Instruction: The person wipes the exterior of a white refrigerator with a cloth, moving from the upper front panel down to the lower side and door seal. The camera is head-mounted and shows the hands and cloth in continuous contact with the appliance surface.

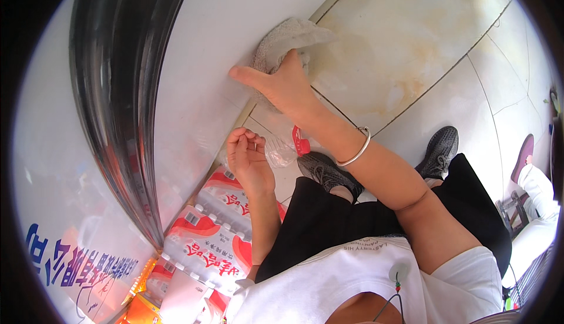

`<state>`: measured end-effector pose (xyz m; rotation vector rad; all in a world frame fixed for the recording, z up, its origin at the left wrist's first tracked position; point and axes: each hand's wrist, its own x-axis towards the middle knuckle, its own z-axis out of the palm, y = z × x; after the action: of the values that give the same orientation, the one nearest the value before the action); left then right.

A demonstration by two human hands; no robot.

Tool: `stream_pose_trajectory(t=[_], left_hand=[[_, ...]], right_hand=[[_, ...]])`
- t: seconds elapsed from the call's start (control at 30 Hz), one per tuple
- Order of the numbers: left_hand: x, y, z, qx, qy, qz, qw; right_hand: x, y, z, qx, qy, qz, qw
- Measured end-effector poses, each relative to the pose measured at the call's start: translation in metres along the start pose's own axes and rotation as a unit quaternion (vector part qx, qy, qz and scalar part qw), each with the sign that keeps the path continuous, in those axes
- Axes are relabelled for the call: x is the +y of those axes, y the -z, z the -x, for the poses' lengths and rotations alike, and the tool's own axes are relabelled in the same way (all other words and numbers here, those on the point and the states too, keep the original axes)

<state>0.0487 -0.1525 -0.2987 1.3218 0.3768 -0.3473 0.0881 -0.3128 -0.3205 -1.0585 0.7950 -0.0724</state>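
Observation:
My right hand (288, 84) has hold of a light grey terry cloth (282, 37) against the lower part of a white glossy panel (211, 37), close to the floor. Its thumb sticks out to the left, and the other fingers are partly hidden by the cloth. A silver bangle (359, 150) circles that forearm. Nearer to me, my left hand (250, 158) is held palm up with loosely curled fingers and nothing in it. Just right of its fingers, a clear plastic bottle (280, 152) with a red cap and handle (301, 141) is beside my shoe.
Shrink-wrapped packs of bottled water (211, 244) stand along the panel at the lower left, by an orange box (143, 308). A black glossy strip (121, 81) crosses the white surface. Stained floor tiles (410, 51) lie ahead. Another person's shoe (523, 156) shows at the right.

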Motion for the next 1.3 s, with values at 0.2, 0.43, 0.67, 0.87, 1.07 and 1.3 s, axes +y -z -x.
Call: stream_pose_trajectory(t=[0.2,0.43,0.67,0.87,1.07,1.3], left_hand=[[-0.005,0.010,-0.001,0.017,0.024,0.001,1.000],[-0.004,0.007,0.001,0.025,0.025,0.008,0.999],[-0.014,-0.011,-0.001,0.067,0.053,0.007,0.996],[-0.010,-0.001,0.003,0.063,0.057,0.000,0.996],[-0.008,0.001,0.005,0.054,0.056,0.004,0.997],[-0.005,0.003,0.001,0.006,0.053,0.012,0.999]], right_hand=[[0.011,0.001,-0.005,-0.014,0.002,-0.086,0.996],[0.027,-0.002,-0.014,0.032,0.113,-0.041,0.992],[0.002,-0.033,0.060,-0.022,0.238,0.100,0.966],[0.016,-0.065,0.089,-0.136,0.311,0.121,0.933],[-0.003,0.014,-0.022,-0.095,-0.250,-0.211,0.940],[0.022,-0.032,0.012,0.144,0.192,0.057,0.969]])
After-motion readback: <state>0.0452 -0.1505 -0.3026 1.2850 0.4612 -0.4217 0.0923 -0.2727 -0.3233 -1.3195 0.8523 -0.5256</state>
